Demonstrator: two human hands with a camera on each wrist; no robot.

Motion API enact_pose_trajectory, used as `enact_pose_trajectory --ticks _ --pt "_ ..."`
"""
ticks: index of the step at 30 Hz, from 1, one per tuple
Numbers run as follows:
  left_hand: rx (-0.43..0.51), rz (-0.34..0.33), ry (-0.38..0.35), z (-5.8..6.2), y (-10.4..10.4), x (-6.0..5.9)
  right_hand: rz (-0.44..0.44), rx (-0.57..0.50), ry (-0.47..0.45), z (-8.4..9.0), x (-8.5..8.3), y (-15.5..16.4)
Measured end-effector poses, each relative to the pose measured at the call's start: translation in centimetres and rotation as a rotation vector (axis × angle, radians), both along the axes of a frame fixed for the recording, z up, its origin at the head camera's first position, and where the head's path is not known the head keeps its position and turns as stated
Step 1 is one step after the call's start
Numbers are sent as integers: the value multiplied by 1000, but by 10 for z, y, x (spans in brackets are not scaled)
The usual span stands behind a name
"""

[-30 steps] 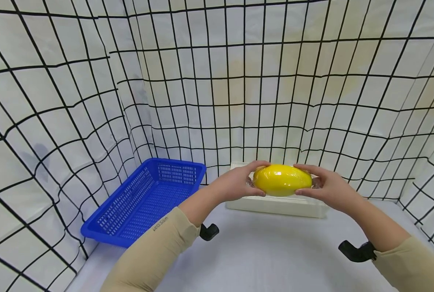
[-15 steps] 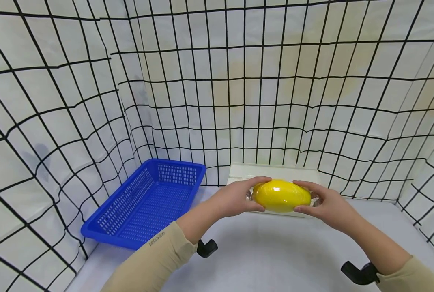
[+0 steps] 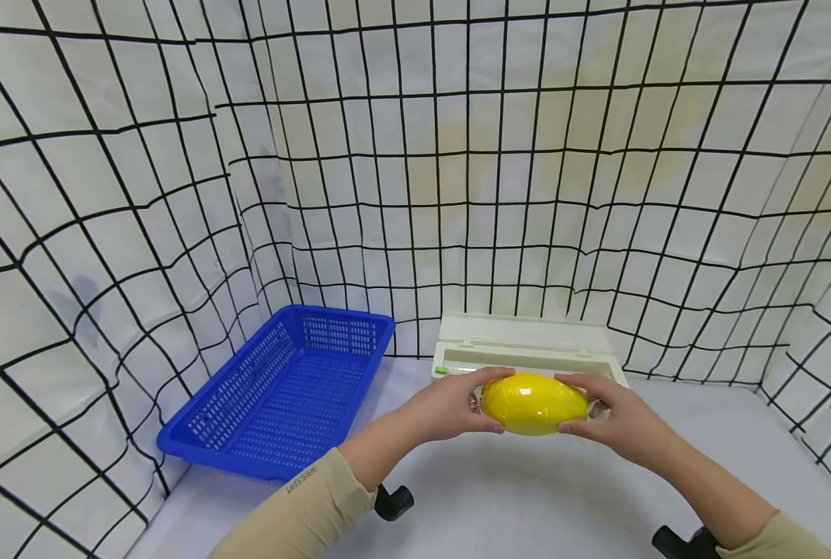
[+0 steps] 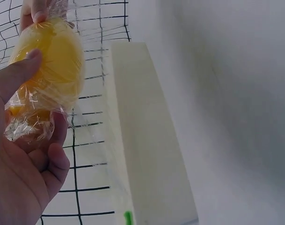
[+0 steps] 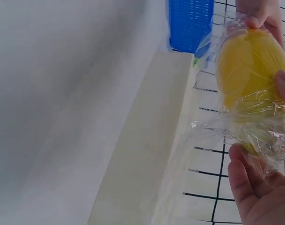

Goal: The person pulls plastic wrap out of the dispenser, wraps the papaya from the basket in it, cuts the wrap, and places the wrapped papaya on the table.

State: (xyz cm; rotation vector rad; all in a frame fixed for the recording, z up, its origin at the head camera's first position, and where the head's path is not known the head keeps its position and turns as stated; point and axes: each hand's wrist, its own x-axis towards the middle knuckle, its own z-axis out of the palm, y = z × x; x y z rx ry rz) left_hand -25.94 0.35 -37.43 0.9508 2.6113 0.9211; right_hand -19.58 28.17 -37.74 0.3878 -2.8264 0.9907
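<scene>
Yellow fruit (image 3: 534, 403), film-wrapped, held at both ends.
Left hand (image 3: 449, 405) and right hand (image 3: 614, 421) each curl a grip round it, above counter (image 3: 527, 497), before cream dispenser box (image 3: 527, 345).

bench (image 3: 527, 497): plain white top, walled on three sides by white sheets with a black grid
blue basket (image 3: 283, 388): perforated plastic, rectangular, sits on the bench at far left, close to the left wall and the back corner, nothing visible inside
white box (image 3: 527, 345): long cream dispenser-type box, sits on the bench at the back, against the rear wall, just right of the blue basket, small green tab at its left front end
gap: basket and box apart, not touching
</scene>
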Motion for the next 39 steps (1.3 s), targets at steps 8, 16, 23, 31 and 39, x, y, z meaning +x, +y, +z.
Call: enact_pose_trajectory --ticks 8,16,23,31,39 --pt "22 -11 20 -29 0 -1 30 -29 -67 -23 -2 -2" --pt "-31 -21 35 -50 5 -7 83 82 -71 -46 -7 6" --pt "-64 -14 57 -63 7 -14 139 134 -30 -59 -14 12" --pt "-95 -32 83 -78 10 -27 130 202 -57 -72 -27 16" --pt "-99 -32 71 -90 13 -35 191 236 -38 -78 -39 20"
